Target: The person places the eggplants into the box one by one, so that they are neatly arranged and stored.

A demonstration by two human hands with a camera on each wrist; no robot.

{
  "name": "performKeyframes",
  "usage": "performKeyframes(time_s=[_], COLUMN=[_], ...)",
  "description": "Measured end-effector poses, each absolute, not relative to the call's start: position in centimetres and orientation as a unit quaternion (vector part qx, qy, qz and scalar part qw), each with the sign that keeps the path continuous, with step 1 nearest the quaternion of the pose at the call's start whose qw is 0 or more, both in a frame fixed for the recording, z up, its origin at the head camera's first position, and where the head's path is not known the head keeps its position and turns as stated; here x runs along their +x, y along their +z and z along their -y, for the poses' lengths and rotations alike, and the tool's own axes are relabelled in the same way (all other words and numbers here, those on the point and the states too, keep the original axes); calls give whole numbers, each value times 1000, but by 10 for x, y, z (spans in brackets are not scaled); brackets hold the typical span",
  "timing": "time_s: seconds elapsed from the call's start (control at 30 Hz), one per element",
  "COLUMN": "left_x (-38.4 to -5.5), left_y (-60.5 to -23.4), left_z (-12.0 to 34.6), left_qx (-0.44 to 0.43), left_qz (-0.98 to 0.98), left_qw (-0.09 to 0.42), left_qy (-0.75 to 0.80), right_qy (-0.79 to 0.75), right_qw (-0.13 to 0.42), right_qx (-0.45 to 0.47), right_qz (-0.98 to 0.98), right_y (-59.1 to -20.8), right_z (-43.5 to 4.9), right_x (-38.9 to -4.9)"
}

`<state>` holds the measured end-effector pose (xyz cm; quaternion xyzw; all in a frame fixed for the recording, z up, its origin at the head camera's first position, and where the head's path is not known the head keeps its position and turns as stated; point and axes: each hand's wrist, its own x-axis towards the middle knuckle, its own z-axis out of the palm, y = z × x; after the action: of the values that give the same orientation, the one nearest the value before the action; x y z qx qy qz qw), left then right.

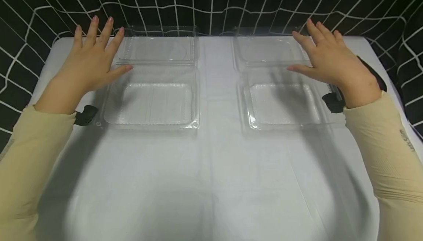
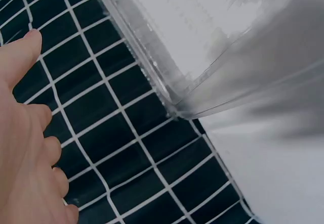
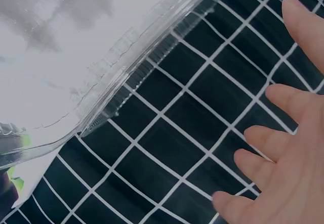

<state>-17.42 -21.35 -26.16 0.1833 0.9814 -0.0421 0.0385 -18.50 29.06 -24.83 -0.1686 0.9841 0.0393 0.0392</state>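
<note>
Sleeves (image 1: 384, 153), lettering (image 1: 407, 140) blurred; fingers (image 1: 106, 31) near 2 boxes (image 1: 158, 103).

Colourless containers (image 1: 155, 105), white grid-patterned netting (image 1: 211, 12)

Evenly lit white table (image 1: 211, 175), soft shadows both sides; small glints on clear containers (image 1: 153, 103); wrist views hazy.

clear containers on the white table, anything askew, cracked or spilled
Nothing stands out: the left container and right container lie side by side, lids open on the far side, no spill visible. Fine cracks would be hard to see.
</note>
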Motion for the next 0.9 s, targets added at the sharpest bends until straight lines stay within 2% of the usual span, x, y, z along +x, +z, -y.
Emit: performKeyframes(time_s=[0.27,0.5,0.9], left_x=[-152,-131,-94], left_y=[-273,-281,-312], left_z=[225,236,250], left_qx=[185,174,144], left_qz=[-982,-984,-987], left_qw=[38,15,16], left_qy=[-1,25,74], right_qy=[-2,-47,-111], right_qw=[30,1,-26], right_qx=[-170,-155,-12], right_qz=[-985,-987,-993], right_y=[-245,-243,-248], right_z=[-301,-317,-358], right_x=[-177,-164,-129])
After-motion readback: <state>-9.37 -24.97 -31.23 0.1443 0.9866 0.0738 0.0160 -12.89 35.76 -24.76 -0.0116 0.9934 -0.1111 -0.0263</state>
